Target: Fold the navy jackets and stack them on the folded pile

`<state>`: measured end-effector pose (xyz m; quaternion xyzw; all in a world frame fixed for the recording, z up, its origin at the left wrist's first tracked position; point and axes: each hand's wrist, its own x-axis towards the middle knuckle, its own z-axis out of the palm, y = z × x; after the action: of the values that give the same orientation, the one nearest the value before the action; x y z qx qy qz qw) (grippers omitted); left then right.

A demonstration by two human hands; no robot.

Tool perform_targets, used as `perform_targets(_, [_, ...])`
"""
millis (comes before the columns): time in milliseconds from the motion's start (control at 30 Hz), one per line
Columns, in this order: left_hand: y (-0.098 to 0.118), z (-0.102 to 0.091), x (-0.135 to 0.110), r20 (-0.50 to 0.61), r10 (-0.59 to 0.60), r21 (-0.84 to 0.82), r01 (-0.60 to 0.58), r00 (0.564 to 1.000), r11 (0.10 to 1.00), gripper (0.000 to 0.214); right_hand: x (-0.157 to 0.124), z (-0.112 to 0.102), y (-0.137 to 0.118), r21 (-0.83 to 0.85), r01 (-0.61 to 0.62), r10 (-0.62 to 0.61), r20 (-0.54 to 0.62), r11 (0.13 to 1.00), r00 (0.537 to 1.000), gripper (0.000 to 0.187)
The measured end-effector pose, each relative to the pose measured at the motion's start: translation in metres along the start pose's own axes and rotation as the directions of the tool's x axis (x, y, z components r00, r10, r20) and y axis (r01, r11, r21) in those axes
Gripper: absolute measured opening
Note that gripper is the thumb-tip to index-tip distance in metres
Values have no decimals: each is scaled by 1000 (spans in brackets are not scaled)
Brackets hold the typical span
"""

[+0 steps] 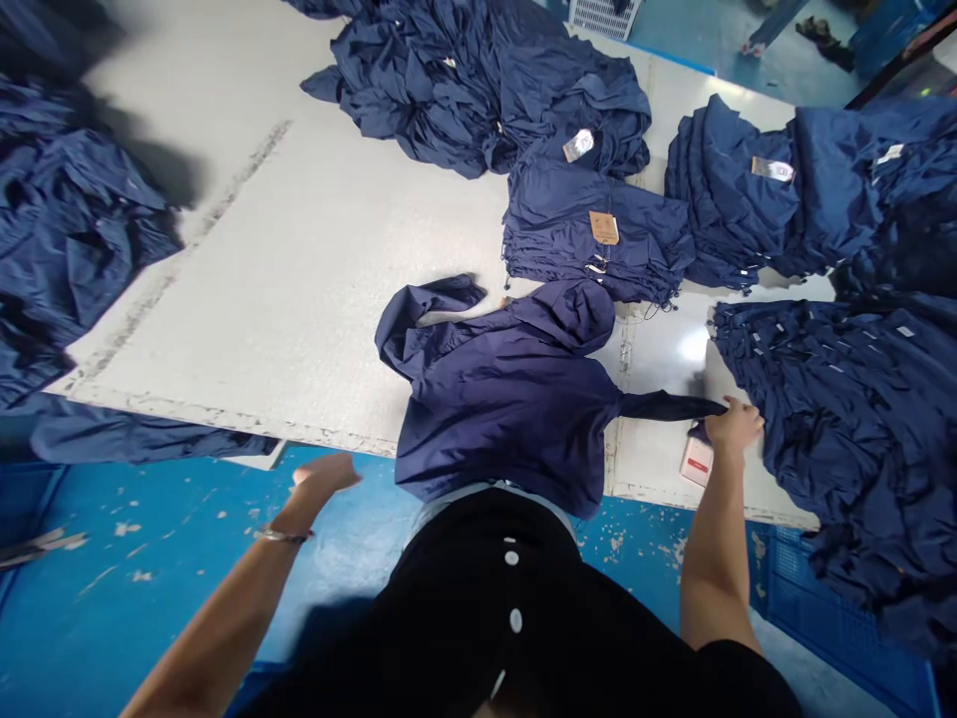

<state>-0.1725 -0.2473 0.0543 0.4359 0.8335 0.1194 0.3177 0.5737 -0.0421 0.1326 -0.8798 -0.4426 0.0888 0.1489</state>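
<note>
A dark navy hooded jacket (508,399) lies spread on the white table in front of me, its hood toward the far side and its hem at the near edge. My right hand (735,424) pinches the cuff end of the right-hand sleeve (665,405), which is pulled out straight to the side. The other sleeve (430,299) is bent up and over at the far left of the jacket. Off the table's front edge, my left hand (327,474) is apart from the jacket, its fingers curled and slightly blurred, with nothing visible in them.
Folded navy garments with tags (598,234) are stacked just beyond the hood. More navy piles lie at the far side (478,90), the left (67,219) and the right (859,399). A small pink-and-white box (696,461) sits beside my right hand. Blue crates (844,618) stand below the table.
</note>
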Motion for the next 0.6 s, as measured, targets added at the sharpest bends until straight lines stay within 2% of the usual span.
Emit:
perform_targets(33, [11, -2, 8, -23, -50, 81, 51, 999, 995, 51, 5, 4, -8, -48, 52, -55, -64, 998, 996, 60])
perform_targets(100, [46, 0, 25, -61, -103, 203, 113, 993, 973, 34, 2, 24, -35, -99, 174, -179, -41, 980, 983, 65])
perform_targets(133, [69, 3, 33, -68, -47, 207, 61, 997, 976, 24, -5, 38, -52, -93, 238, -237, 22, 967, 971, 64])
perform_targets(167, [92, 8, 42, -62, 55, 168, -44, 997, 985, 21, -15, 56, -71, -71, 296, -289, 94, 952, 953, 61])
perform_targets(267, [153, 21, 70, -101, 336, 90, -328, 936, 940, 39, -52, 112, -135, 36, 404, -395, 295, 914, 870, 56])
perform_targets(333, [178, 23, 94, -188, 410, 100, -398, 892, 912, 54, -70, 145, -177, 104, 400, -410, 353, 910, 841, 61])
perform_targets(400, [191, 20, 124, -319, 373, 125, -351, 871, 928, 70, -73, 172, -216, 143, 338, -367, 314, 930, 876, 72])
perform_targets(467, [196, 13, 159, -426, 244, 127, -209, 871, 970, 87, -61, 192, -250, 152, 245, -273, 211, 958, 939, 86])
perform_targets(500, [197, 9, 178, -442, 166, 120, -125, 882, 985, 94, -52, 199, -265, 151, 185, -208, 159, 971, 965, 92])
perform_targets(567, [197, 3, 211, -359, 35, 108, 4, 933, 994, 94, -31, 211, -290, 161, 60, -83, 137, 985, 987, 98])
perform_targets(600, [196, 0, 225, -266, -8, 100, 36, 964, 994, 84, -22, 215, -299, 176, 27, -60, 185, 984, 981, 95])
